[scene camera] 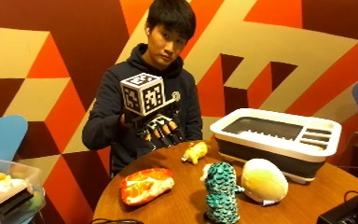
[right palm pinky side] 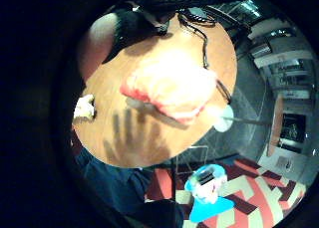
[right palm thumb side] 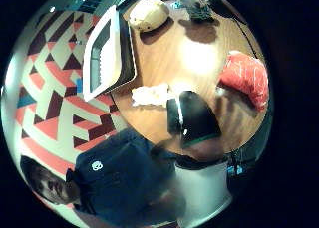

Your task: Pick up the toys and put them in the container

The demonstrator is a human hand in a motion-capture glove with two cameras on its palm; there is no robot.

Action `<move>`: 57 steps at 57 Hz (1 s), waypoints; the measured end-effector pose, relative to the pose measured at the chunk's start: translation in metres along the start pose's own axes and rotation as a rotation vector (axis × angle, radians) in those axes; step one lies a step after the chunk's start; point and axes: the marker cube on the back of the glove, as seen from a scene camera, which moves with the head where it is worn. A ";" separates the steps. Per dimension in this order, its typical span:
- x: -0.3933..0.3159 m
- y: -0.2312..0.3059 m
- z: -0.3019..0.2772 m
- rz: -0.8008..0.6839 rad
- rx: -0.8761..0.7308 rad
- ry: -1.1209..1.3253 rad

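Gloved right hand [scene camera: 157, 128], fingers spread and apparently empty, hovers above the red salmon toy [scene camera: 145, 185]; reach down, grasp; container [scene camera: 278, 137] at three o'clock.

A round wooden table [scene camera: 179, 205] carries everything here. A white-rimmed, dark grey rectangular plastic container [scene camera: 277, 140] sits at its far edge. Just in front of the container lies a cream, egg-shaped plush toy [scene camera: 263, 180]. Beside that, further from the container, stands an upright teal, scaly plush figure [scene camera: 221, 192]. A small yellow plush toy [scene camera: 195, 152] lies near the container's end. A red-orange salmon-slice plush [scene camera: 145, 185] lies well apart from it.
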 end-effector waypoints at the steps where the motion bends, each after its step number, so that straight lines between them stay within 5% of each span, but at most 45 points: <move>1: 0.000 0.000 0.000 -0.002 0.000 0.000; 21: -0.014 -0.013 -0.002 -0.063 0.010 0.025; 36: 0.041 -0.012 -0.013 0.008 0.056 0.097; 50: 0.094 -0.028 0.047 0.055 -0.119 0.125; 57: 0.105 -0.034 0.078 0.070 0.008 0.167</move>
